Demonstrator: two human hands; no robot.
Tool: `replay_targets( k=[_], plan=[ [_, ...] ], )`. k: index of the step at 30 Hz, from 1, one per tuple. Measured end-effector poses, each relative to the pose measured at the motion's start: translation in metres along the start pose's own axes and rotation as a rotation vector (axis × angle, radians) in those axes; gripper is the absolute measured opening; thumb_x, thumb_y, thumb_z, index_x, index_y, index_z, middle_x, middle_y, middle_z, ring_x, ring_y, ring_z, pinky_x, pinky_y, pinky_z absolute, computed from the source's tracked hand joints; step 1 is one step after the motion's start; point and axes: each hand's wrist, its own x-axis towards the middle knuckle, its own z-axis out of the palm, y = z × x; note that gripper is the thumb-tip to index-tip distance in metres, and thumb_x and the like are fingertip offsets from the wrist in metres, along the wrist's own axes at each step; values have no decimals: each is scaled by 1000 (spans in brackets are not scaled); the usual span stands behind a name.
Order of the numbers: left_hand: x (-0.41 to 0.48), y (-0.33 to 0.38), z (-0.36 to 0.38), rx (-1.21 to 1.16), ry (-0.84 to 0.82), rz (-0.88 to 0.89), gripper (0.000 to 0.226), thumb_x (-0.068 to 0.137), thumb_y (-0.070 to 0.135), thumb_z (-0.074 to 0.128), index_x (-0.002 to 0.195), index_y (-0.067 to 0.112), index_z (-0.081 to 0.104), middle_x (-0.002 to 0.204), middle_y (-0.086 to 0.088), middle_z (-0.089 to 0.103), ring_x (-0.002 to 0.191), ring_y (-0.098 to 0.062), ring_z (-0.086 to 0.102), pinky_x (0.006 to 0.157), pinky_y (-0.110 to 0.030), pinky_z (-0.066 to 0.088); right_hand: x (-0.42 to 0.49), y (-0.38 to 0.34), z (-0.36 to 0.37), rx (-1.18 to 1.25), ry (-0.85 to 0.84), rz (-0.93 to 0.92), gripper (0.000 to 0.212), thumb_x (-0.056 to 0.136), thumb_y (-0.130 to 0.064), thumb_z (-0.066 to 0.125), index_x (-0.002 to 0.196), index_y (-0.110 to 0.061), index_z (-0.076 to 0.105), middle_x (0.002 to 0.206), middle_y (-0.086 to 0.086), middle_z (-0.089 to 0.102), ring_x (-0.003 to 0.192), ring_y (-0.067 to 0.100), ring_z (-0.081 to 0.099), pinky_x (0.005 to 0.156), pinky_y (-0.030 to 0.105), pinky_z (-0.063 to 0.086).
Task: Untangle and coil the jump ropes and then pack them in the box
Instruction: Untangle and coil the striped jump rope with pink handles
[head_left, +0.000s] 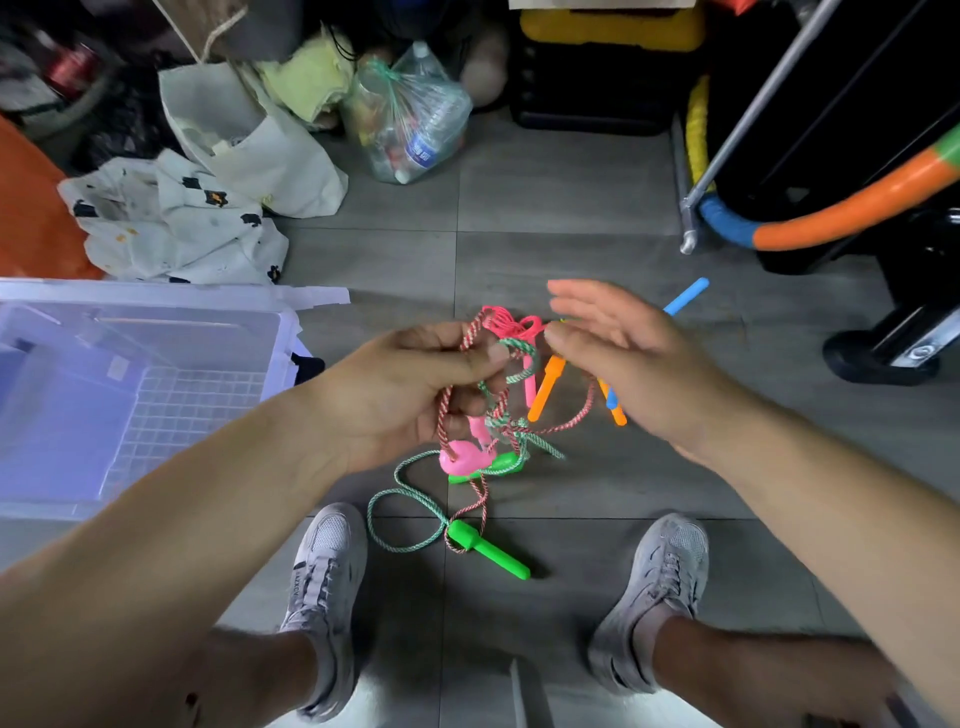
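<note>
A tangle of jump ropes (506, 410) hangs over the grey tile floor between my hands. My left hand (415, 387) grips red-and-white and green-and-white cords of the tangle. My right hand (618, 353) is beside the knot with its fingers stretched out straight, touching the pink cord at the top. Pink handles (465, 457), an orange handle (545, 387) and a blue handle (685, 296) dangle or lie among the cords. One green handle (488, 551) lies on the floor between my shoes, with a green cord loop (400, 499) beside it. The clear plastic box (135, 395) stands open at my left.
My two grey shoes (322, 587) stand at the bottom of the view. Bags and cloth (218, 171) are piled at the back left. A clear bag with a bottle (410, 119) sits behind. A metal frame with an orange foam tube (841, 208) is at the right.
</note>
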Motion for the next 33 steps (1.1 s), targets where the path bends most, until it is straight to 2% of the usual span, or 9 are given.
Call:
replay_targets(
  k=[2, 5, 10, 13, 19, 22, 26, 30, 33],
  plan=[
    [-1, 0, 1, 22, -37, -2, 8, 77, 22, 68, 75, 27, 73, 74, 1, 64, 53, -9, 51, 49, -19, 35, -1, 0, 4, -54, -66, -50, 32, 85, -46, 64, 114, -34, 70, 110, -16, 70, 102, -3, 62, 90, 20, 46],
    [-1, 2, -1, 33, -42, 8, 5, 76, 21, 69, 79, 25, 68, 74, 2, 65, 55, -9, 50, 51, -20, 35, -3, 2, 5, -91, -200, -50, 19, 89, -40, 66, 92, -24, 75, 86, 7, 69, 80, 19, 59, 81, 36, 48],
    [-1, 1, -6, 32, -22, 6, 11, 74, 18, 71, 81, 24, 66, 74, 1, 61, 54, -9, 49, 52, -22, 35, -2, -8, -4, 144, -211, 97, 17, 69, -28, 76, 78, -15, 71, 65, -2, 60, 60, 5, 52, 54, 16, 43],
    [-2, 3, -11, 18, -5, 7, 13, 76, 16, 70, 85, 23, 63, 77, 1, 60, 55, -10, 50, 51, -21, 35, -1, -13, -14, 175, -192, 162, 24, 61, -30, 78, 75, -13, 69, 56, -5, 52, 51, 7, 41, 53, 22, 33],
    [-2, 9, -20, -12, 53, 16, 21, 74, 17, 69, 94, 19, 64, 78, 1, 62, 55, -8, 52, 49, -19, 39, 13, -2, -31, 174, 426, 307, 16, 98, -23, 64, 87, -12, 59, 76, 8, 60, 54, 13, 52, 49, 30, 54],
    [-4, 7, -16, 39, 26, 27, 16, 75, 17, 69, 90, 15, 64, 76, 2, 65, 57, -8, 56, 50, -19, 39, 10, 8, -24, -84, 236, 260, 6, 95, -23, 65, 100, -20, 64, 88, 4, 73, 68, 15, 65, 65, 40, 61],
    [-6, 4, -4, 57, -66, 33, 10, 78, 13, 67, 87, 14, 66, 71, 3, 64, 57, -7, 54, 50, -16, 40, -2, -2, 5, 6, -124, 86, 17, 97, -24, 63, 111, -30, 70, 106, -5, 75, 99, 5, 68, 89, 24, 52],
    [-5, 3, -6, 106, -82, 36, 8, 79, 15, 67, 87, 14, 67, 70, 4, 64, 57, -7, 54, 51, -17, 39, -2, 2, 8, -29, -188, 28, 34, 95, -32, 66, 128, -28, 64, 128, -11, 67, 126, 0, 55, 112, 33, 42],
    [-6, 3, -6, 132, -108, 53, 9, 81, 14, 67, 76, 20, 72, 69, 4, 64, 58, -7, 53, 52, -19, 37, 1, 3, 8, -19, -88, -44, 27, 89, -19, 72, 115, -18, 64, 120, 2, 69, 113, 10, 64, 105, 42, 49]
  ],
)
